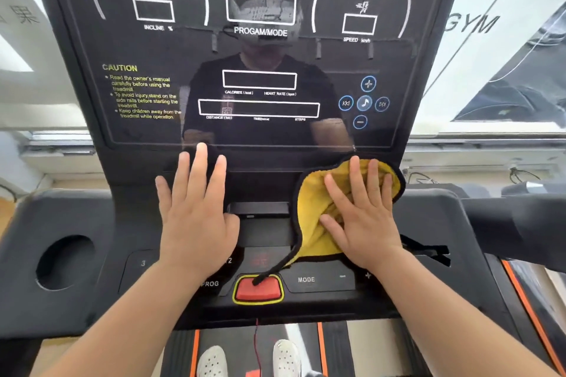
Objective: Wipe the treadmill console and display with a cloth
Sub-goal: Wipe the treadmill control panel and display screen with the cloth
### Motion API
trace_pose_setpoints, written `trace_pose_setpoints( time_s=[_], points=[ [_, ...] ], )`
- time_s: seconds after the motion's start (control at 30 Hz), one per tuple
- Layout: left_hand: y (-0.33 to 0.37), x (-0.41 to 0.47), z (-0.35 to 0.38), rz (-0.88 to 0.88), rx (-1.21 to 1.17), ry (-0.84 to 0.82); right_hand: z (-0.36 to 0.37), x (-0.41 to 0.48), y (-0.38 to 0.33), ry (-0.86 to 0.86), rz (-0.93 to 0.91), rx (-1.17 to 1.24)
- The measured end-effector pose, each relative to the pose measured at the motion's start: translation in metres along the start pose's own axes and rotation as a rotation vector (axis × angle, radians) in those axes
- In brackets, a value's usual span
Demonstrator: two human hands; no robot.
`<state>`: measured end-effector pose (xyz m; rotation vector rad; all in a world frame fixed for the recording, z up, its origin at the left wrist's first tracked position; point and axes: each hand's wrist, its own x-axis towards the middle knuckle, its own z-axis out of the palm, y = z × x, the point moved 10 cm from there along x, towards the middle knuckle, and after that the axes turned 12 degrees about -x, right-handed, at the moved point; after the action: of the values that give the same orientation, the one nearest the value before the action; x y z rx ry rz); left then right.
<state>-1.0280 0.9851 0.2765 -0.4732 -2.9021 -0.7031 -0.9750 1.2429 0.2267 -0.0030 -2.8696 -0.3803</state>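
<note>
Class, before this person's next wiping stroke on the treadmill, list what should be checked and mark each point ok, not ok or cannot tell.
1. Cloth under the wiping hand: the right hand presses flat on the yellow cloth. Ok.
2. Other hand free: the left hand holds nothing and rests flat on the console. Ok.
3. Red button clear: the cloth's black strip lies on it. Not ok.
4. Display readouts dark: ok.
5. Display already clean: reflections hide it. Cannot tell.
</note>
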Motion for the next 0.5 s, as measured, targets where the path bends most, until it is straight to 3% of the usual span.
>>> trace_pose_setpoints(
  time_s=[0.33, 0.5],
  points=[
    [0.027, 0.009, 0.009, -0.041, 0.005, 0.067, -0.065, 0.085, 0.031, 0.176, 0.173, 0.073],
    [0.027, 0.009, 0.012, -0.048, -0.005, 0.067, -0.108, 0.128, 0.013, 0.218, 0.115, 0.038]
  ],
)
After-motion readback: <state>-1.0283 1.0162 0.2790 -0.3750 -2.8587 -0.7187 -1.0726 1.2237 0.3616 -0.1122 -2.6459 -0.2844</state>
